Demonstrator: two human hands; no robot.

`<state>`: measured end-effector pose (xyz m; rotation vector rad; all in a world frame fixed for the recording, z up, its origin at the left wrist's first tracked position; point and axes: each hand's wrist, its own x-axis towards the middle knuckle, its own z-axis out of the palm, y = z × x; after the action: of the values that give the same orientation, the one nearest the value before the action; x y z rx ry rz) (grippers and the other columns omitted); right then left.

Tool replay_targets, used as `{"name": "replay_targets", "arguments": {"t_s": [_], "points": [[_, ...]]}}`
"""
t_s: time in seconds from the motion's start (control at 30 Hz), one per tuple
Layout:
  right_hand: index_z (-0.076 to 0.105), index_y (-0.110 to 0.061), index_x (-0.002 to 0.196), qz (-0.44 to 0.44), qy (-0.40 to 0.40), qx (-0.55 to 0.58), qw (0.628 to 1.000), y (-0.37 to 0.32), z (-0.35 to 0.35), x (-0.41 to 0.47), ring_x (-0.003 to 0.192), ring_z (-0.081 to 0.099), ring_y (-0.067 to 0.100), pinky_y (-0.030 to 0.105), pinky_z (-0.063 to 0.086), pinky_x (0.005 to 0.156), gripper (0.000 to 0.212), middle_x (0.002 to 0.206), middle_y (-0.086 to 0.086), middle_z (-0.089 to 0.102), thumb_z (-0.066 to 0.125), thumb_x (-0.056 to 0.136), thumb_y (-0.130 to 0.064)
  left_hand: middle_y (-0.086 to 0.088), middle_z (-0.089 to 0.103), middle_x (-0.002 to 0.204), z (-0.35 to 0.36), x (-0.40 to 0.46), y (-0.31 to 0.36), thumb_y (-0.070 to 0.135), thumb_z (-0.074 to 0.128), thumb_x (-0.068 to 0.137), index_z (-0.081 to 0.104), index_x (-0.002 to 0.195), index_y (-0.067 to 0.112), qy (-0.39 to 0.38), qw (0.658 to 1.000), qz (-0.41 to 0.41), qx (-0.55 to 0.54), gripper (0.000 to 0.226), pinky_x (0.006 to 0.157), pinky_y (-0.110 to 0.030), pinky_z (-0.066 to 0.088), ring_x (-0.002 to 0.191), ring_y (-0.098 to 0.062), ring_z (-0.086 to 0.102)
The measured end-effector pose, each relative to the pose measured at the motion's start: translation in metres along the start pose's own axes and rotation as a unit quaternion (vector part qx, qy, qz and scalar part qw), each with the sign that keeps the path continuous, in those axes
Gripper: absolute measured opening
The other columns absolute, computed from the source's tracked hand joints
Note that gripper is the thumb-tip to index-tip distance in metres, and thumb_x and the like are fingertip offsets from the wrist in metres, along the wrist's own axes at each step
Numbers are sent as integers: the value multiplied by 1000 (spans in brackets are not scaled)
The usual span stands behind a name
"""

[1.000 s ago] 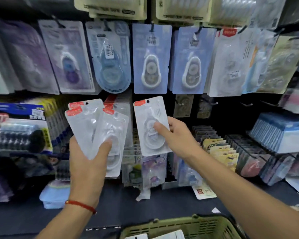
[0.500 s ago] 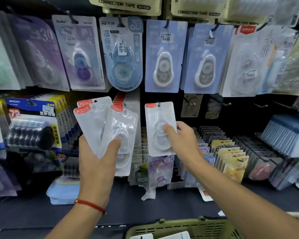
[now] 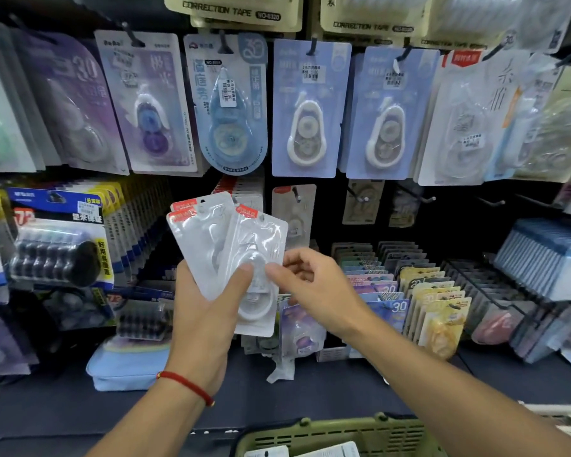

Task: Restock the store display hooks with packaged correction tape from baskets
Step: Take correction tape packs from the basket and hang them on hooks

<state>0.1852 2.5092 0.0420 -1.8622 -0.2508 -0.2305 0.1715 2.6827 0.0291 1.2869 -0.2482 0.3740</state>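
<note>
clear plastic packs (image 3: 226, 249) of correction tape sit fanned in my left hand (image 3: 205, 321), thumb pressed on the front one, and my right hand (image 3: 314, 285) has its fingers loosely curled at that pack's edge, so i cannot tell if it has a pinch on it. if i pull one too fast, the slick packs could slide and drop by the green basket (image 3: 337, 437). they stand tall, red tops up, toward the hook (image 3: 296, 194).

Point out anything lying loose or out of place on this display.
A crumpled clear wrapper lies loose on the dark shelf below the left hand's packs, not on a hook or in a rack. A small white scrap lies farther right. Nothing else stands out.
</note>
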Motion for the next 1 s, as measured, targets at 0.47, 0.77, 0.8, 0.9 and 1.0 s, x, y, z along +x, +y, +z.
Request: {"name": "replay_targets", "arguments": {"t_s": [0.47, 0.77, 0.8, 0.9, 1.0], "points": [[56, -25, 115, 16, 169, 101, 980, -3, -23, 6, 85, 78, 16, 35, 61, 74, 24, 97, -5, 81, 71, 98, -26, 13, 74, 118, -7, 6, -15, 20, 75, 96, 60, 128, 38, 65, 997, -44, -3, 39, 86, -37, 58, 108, -9, 72], [56, -26, 119, 18, 177, 64, 982, -2, -20, 7, 90, 77, 16, 47, 63, 82, 33, 99, -5, 80, 74, 95, -40, 20, 71, 107, -6, 5, -7, 32, 71, 78, 60, 118, 44, 71, 996, -53, 19, 44, 84, -61, 61, 107, -20, 71], [54, -25, 124, 27, 184, 19, 982, -1, -20, 8, 96, 74, 14, 45, 62, 85, 40, 106, -5, 78, 73, 95, -45, 20, 70, 106, -6, 5, -7, 32, 70, 77, 60, 118, 43, 68, 996, -47, 26, 43, 82, -59, 61, 106, -19, 71], [47, -27, 132, 23, 196, -126, 972, 6, -19, 6, 116, 55, 13, 34, 49, 95, 48, 128, -7, 58, 69, 96, -49, 23, 70, 106, -5, 3, -7, 29, 72, 79, 59, 116, 43, 57, 997, -18, 49, 41, 78, -35, 59, 98, -4, 71], [61, -29, 115, -14, 138, -118, 983, 5, -17, 2, 106, 59, 3, 18, 45, 85, 23, 117, -12, 63, 68, 98, -42, 17, 72, 113, -3, 2, -7, 26, 82, 83, 58, 117, 43, 36, 998, -14, 58, 44, 81, -29, 57, 103, -3, 71]]}}
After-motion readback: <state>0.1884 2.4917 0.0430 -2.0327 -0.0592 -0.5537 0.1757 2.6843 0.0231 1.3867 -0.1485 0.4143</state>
